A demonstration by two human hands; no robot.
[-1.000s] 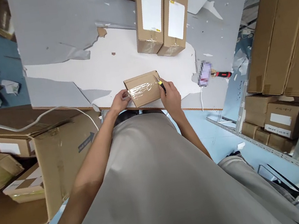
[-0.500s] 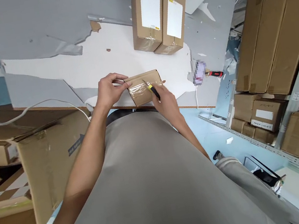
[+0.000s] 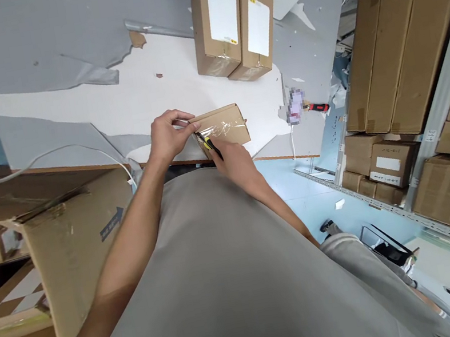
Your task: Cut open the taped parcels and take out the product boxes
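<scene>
A small cardboard box (image 3: 226, 124) sealed with clear tape lies at the near edge of the white table (image 3: 131, 106). My left hand (image 3: 169, 135) grips the box's left end, fingers curled over its top. My right hand (image 3: 235, 161) is closed round a yellow and black utility knife (image 3: 207, 143). The knife's tip rests on the taped face near the box's left end.
Two taller labelled boxes (image 3: 233, 27) stand at the back of the table. A red-handled tool (image 3: 316, 107) lies at the right edge. A white cable (image 3: 52, 155) crosses a big open carton (image 3: 64, 243) on my left. Stacked cartons (image 3: 398, 39) fill shelves on the right.
The knife has slid leftward across the taped face, from the box's right end to its left end. My left hand rose from the box's lower left side to grip its top left corner.
</scene>
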